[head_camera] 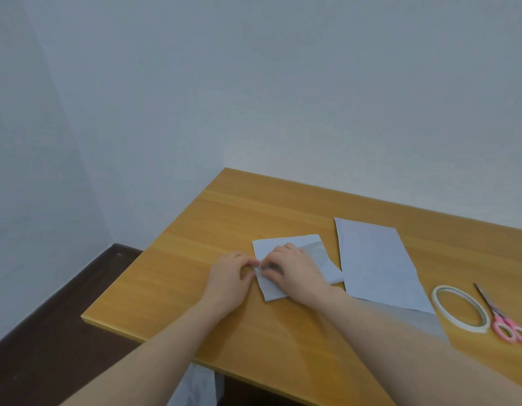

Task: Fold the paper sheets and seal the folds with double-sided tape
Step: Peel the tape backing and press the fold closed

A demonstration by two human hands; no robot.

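Note:
A small folded white paper [286, 244] lies on the wooden table [224, 218]. My right hand [294, 269] rests on top of it, fingers pressing near its left edge. My left hand [229, 276] sits just left of the paper, thumb and fingertips pinched on a small white bit at that edge, likely tape backing. A shiny strip [315, 250] shows on the paper beside my right hand. A larger white sheet [373, 262] lies flat to the right. The roll of double-sided tape [460, 307] lies further right.
Pink-handled scissors [502, 317] lie right of the tape roll, near the frame's edge. The table's left edge drops to a dark floor [49, 332]. A pale wall stands behind the table. White fabric [195, 388] shows below the front edge.

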